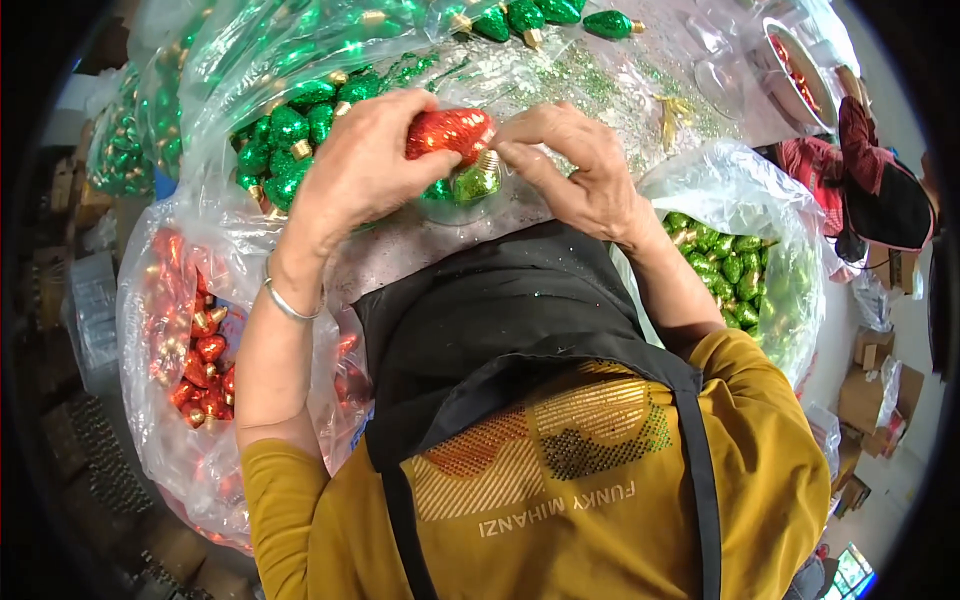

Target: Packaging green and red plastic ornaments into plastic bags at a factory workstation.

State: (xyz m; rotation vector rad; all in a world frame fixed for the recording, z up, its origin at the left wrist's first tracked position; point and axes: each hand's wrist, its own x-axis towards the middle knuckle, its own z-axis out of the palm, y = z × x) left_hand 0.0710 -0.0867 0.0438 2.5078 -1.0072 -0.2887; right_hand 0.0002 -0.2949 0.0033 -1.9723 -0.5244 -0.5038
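My left hand point(365, 165) grips a red glittery bulb-shaped ornament point(452, 130) over the table. My right hand point(570, 165) pinches the gold cap end of that ornament with its fingertips. Just below them a light green glittery ornament point(476, 182) lies in a clear plastic shell. Both hands are held close together above a glitter-strewn table top point(600, 90).
A clear bag of red ornaments point(200, 350) hangs at my left, a bag of light green ones point(735, 270) at my right. Dark green ornaments point(290, 130) fill a bag on the table's left. Another person point(880, 190) sits at the far right, with cardboard boxes point(875, 390) below.
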